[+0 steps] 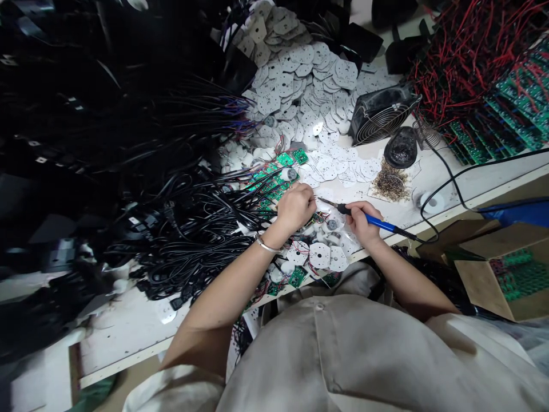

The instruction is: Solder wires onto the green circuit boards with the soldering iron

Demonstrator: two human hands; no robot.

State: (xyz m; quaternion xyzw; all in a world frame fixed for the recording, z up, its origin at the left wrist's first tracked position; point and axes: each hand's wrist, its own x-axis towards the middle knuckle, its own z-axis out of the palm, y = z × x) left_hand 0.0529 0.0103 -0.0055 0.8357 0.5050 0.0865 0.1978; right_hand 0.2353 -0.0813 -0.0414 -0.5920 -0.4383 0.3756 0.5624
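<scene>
My right hand (pixel 362 224) is closed around a soldering iron with a blue handle (pixel 380 223). The iron's metal tip points left, close to the fingers of my left hand (pixel 297 206). Those fingers are curled together near thin wires; what they pinch is hidden. Small green circuit boards (pixel 268 186) with wires lie just beyond my left hand. Below the iron sit small round parts (pixel 331 225) and octagonal white plates (pixel 319 255) with red wires.
White plates (pixel 295 80) are heaped at the back. A black fan (pixel 380 114), a dark cup (pixel 401 147) and a solder spool (pixel 432 203) stand right. Black cables (pixel 201 229) cover the left. Red-wired boards (pixel 514 97) fill the far right; a cardboard box (pixel 484 280) sits below the table edge.
</scene>
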